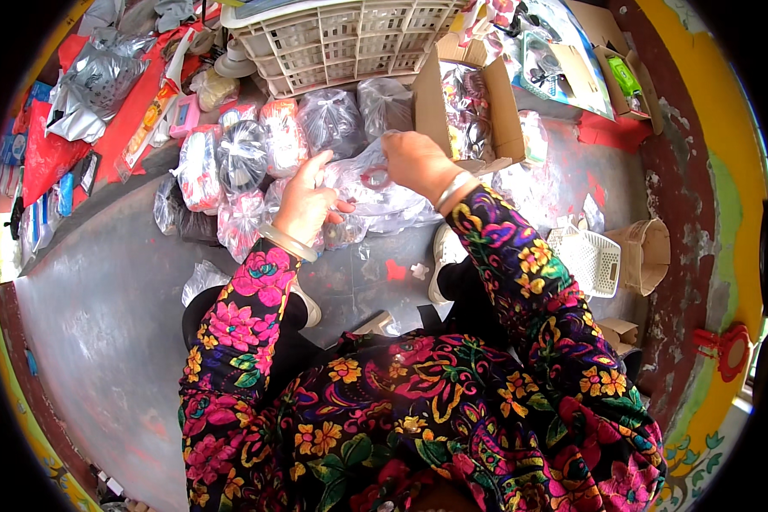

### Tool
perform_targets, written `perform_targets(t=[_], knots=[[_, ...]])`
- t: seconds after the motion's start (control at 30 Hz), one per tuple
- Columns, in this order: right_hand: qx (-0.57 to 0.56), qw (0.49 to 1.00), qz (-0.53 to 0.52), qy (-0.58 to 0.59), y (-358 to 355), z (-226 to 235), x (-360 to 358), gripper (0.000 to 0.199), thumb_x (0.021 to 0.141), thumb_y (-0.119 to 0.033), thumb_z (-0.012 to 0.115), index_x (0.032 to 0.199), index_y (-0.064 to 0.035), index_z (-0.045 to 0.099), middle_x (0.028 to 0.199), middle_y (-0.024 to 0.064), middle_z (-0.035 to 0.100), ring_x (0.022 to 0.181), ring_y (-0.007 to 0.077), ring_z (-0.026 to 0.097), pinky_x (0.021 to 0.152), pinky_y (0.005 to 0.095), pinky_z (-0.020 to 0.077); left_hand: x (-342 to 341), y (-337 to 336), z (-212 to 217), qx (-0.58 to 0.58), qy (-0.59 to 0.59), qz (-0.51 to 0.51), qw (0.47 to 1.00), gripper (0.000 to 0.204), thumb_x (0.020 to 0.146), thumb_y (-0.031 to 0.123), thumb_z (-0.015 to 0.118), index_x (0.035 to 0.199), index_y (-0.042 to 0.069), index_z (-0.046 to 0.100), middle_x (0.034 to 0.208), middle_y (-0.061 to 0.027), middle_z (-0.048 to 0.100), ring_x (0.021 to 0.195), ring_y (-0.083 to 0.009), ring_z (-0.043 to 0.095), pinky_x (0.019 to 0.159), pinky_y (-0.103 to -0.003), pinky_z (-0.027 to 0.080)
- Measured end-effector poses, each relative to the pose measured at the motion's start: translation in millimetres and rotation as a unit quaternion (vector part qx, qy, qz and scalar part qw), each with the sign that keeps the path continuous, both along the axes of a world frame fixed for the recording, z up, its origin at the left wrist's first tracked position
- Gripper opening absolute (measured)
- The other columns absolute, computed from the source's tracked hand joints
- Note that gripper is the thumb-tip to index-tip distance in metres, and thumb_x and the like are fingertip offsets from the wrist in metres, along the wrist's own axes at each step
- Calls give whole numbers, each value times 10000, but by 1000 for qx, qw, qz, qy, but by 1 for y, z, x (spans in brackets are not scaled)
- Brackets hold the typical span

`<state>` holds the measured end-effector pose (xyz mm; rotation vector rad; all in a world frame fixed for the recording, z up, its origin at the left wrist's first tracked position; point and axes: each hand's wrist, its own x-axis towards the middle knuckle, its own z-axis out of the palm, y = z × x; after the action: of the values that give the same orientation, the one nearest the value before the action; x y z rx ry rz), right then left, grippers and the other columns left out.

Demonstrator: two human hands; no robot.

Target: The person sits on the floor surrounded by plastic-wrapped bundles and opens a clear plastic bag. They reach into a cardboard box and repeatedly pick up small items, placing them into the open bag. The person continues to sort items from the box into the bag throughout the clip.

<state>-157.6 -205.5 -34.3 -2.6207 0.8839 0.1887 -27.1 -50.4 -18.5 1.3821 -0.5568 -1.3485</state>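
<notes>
My right hand [420, 168] is closed on the gathered upper part of a clear plastic bag [392, 210], which spreads below it. A dark reddish ring-shaped item [375, 177] shows through the film; the other contents I cannot make out. At the bag's left side is my left hand [309, 205], its fingers apart and nothing visibly gripped. Beyond the hands lie filled plastic bags: one with dark goods [330, 119], one with a black round item [242, 158] and one with red and white pieces [200, 171].
A beige plastic crate [350, 47] stands at the back. To its right is an open cardboard box [508, 107] holding small packaged items. A white basket [602, 264] and a brown paper container [648, 247] sit at the right. My feet [446, 256] flank the floor before the bags.
</notes>
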Motion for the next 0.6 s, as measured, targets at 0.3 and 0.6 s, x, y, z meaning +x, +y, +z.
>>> perform_targets(t=[0.3,0.6], knots=[[3,985,75,157,-20,19,-1,228,743,-156,505,838,11,627,851,157,631,778,285,621,687,353,494,1,3,0,17,6,-4,1000,638,715,-66,407,1322,6,226,1316,-236,280,659,-191,600,476,-217,464],[-93,995,-46,-4,-118,3,-80,195,696,-153,502,805,-112,658,781,134,623,757,257,605,690,352,473,1,2,0,15,6,-11,1000,618,729,-61,410,1317,-9,225,1332,-204,281,654,-182,592,495,-209,459]])
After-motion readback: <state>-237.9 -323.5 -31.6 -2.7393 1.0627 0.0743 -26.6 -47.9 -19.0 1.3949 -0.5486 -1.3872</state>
